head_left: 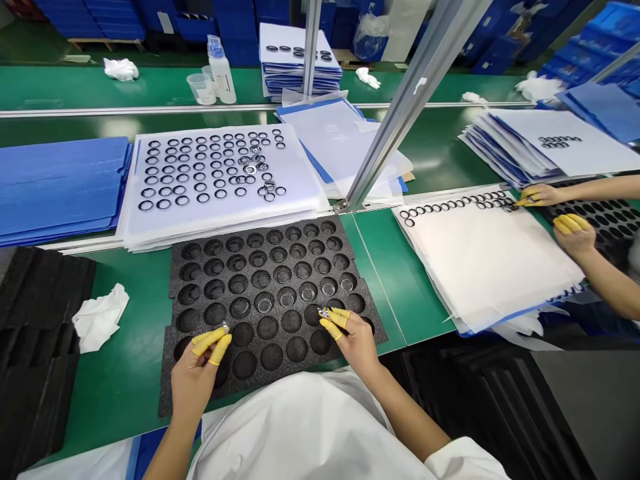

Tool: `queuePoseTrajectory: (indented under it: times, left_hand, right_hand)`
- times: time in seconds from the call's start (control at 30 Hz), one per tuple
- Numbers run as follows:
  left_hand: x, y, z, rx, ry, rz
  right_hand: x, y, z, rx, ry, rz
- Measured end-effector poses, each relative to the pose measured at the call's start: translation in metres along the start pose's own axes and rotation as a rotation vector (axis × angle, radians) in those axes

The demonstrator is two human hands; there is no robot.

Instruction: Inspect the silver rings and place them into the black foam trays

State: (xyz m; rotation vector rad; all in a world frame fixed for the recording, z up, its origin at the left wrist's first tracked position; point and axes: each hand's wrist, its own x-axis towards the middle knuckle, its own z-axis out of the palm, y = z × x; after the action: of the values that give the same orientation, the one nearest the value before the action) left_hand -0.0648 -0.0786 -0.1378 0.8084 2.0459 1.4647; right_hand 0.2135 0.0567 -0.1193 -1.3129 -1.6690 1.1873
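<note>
A small silver metal ring (225, 327) is being pinched between the yellow-cotted fingertips (207, 341) of the person's left hand (193, 381), just above a black foam tray (345, 313) with rows of round recesses. The person's right hand (356, 343) is also clenched, grasping a second small silver ring (323, 312) over the tray's lower right part. Silver rings (308, 291) are sitting in many upper recesses, while the nearest recesses are showing bare foam. Beyond the tray, a white sheet (225, 223) lying on blue plastic boards is carrying rows of small black rings (183, 200). To the right, a co-worker's yellow-cotted hand (537, 195) is touching a line of rings on another white sheet (485, 267). A crumpled white cloth (100, 319) is lying on the green workbench (110, 393) left of the tray.
</note>
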Motion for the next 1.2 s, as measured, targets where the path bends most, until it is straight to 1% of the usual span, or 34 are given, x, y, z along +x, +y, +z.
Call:
queuePoseTrajectory:
  times: [0.1,0.17,0.23,0.37,0.43,0.5,0.57,0.63,0.7,0.77,0.8,0.83,0.87,0.93,1.0,1.07,1.2]
  left_hand:
    - [-0.003,-0.01,-0.004,0.156,-0.046,0.177]
    - [0.001,-0.015,-0.007,0.245,-0.029,0.277]
    - [0.009,-0.02,-0.013,0.329,0.013,0.349]
    - [0.029,-0.03,-0.021,0.463,0.093,0.421]
    - [0.038,-0.034,-0.022,0.507,0.078,0.431]
    - [0.044,-0.034,-0.022,0.529,0.029,0.429]
    - [0.044,-0.03,-0.019,0.526,-0.011,0.423]
    - [0.038,-0.019,-0.013,0.493,-0.04,0.415]
    - [0.026,-0.002,-0.003,0.432,-0.096,0.41]
    - [0.011,0.02,0.01,0.337,-0.209,0.385]
    - [0.003,0.033,0.017,0.269,-0.282,0.357]
    - [-0.003,0.045,0.024,0.079,-0.369,0.231]
    - [-0.008,0.057,0.031,-0.089,-0.42,0.101]
    - [-0.012,0.079,0.042,-0.37,-0.482,-0.144]
    - [-0.011,0.096,0.05,-0.562,-0.512,-0.375]
    - [-0.007,0.108,0.054,-0.636,-0.539,-0.494]
    - [-0.004,0.119,0.057,-0.693,-0.588,-0.592]
  right_hand:
    - [0.001,0.008,0.001,-0.095,-0.011,-0.08]
    - [0.004,0.011,-0.003,-0.147,0.0,-0.12]
    - [0.006,0.013,-0.008,-0.189,0.024,-0.145]
    - [0.011,0.015,-0.017,-0.225,0.082,-0.144]
    - [0.013,0.014,-0.019,-0.212,0.107,-0.122]
    - [0.014,0.012,-0.018,-0.18,0.123,-0.089]
    - [0.015,0.007,-0.016,-0.13,0.125,-0.046]
    - [0.014,-0.003,-0.013,-0.06,0.09,0.008]
    - [0.012,-0.019,-0.008,0.019,0.007,0.061]
    - [0.01,-0.04,-0.001,0.089,-0.098,0.1]
    - [0.008,-0.051,0.002,0.133,-0.151,0.123]
    - [0.007,-0.061,0.006,0.198,-0.205,0.157]
    - [0.006,-0.071,0.009,0.304,-0.27,0.217]
    - [0.005,-0.086,0.015,0.499,-0.373,0.327]
    - [0.005,-0.096,0.02,0.623,-0.432,0.396]
    - [0.006,-0.1,0.022,0.666,-0.456,0.422]
    - [0.006,-0.101,0.023,0.661,-0.479,0.431]
